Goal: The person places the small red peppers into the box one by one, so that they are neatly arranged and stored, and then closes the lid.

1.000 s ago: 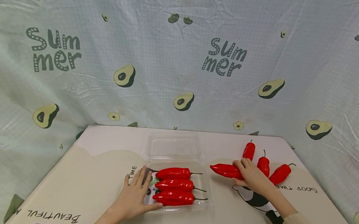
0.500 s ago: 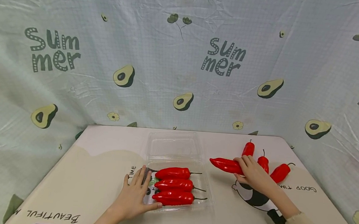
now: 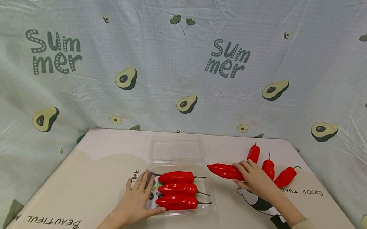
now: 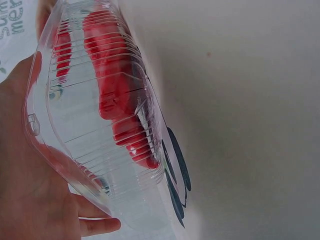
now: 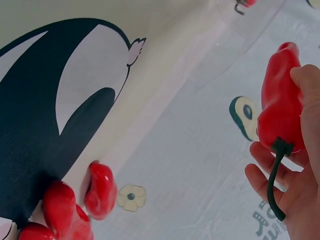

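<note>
A clear plastic box [image 3: 212, 205] with its lid folded back holds three red peppers [image 3: 178, 189] lying side by side, stems to the right. My left hand [image 3: 136, 200] rests on the box's left edge with fingers spread; the left wrist view shows the hand [image 4: 40, 185] along the clear wall [image 4: 75, 130]. My right hand [image 3: 258, 180] holds another red pepper [image 3: 225, 171] to the right of the box, tip pointing left. In the right wrist view, thumb and fingers grip that pepper [image 5: 282, 100], its green stem hanging by the palm.
Three more red peppers lie at the right of the table: one at the back [image 3: 253, 153], one in the middle [image 3: 268, 168] and one farther right [image 3: 285, 177]. The open lid [image 3: 178, 148] lies behind the box. A patterned curtain [image 3: 156, 48] stands behind the table.
The right hand first raised its pepper a little, then moved left with it toward the box. The left hand and the peppers in the box have stayed in place.
</note>
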Motion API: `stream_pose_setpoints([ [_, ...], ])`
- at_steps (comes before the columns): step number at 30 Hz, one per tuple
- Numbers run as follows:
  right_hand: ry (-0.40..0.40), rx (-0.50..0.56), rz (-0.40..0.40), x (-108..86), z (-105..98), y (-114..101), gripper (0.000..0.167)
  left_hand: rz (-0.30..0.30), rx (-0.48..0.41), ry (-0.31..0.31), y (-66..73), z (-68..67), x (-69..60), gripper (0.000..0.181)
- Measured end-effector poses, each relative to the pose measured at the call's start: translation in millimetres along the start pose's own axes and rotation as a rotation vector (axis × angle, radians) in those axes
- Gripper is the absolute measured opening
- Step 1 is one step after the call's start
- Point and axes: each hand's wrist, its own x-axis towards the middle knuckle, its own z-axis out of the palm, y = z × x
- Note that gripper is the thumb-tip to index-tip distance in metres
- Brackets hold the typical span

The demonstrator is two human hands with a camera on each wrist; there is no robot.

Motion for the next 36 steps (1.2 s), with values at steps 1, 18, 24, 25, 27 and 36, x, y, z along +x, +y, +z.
stream_pose_setpoints([
  [1,0.002,0.005,-0.004,0.4,0,-1,0.048,0.000,-0.002,0.001,0.0,0.1,0.1,0.102],
  [18,0.023,0.068,-0.072,9.2,2,-17,0.044,-0.005,-0.010,-0.006,-0.3,-1.1,0.1,0.103],
  [24,0.030,0.086,-0.072,14.3,4,-22,0.046,-0.002,-0.010,-0.004,-0.3,-1.5,-0.3,0.103],
  [25,0.032,0.091,-0.073,15.4,5,-23,0.046,-0.003,-0.010,-0.005,-0.3,-1.4,-0.3,0.103],
  [27,0.039,0.098,-0.079,17.5,6,-25,0.046,-0.005,-0.012,-0.008,-0.4,-1.0,-0.4,0.103],
  [36,0.045,0.117,-0.106,25.3,12,-33,0.048,0.002,-0.004,-0.003,-0.4,-0.4,-0.2,0.103],
])
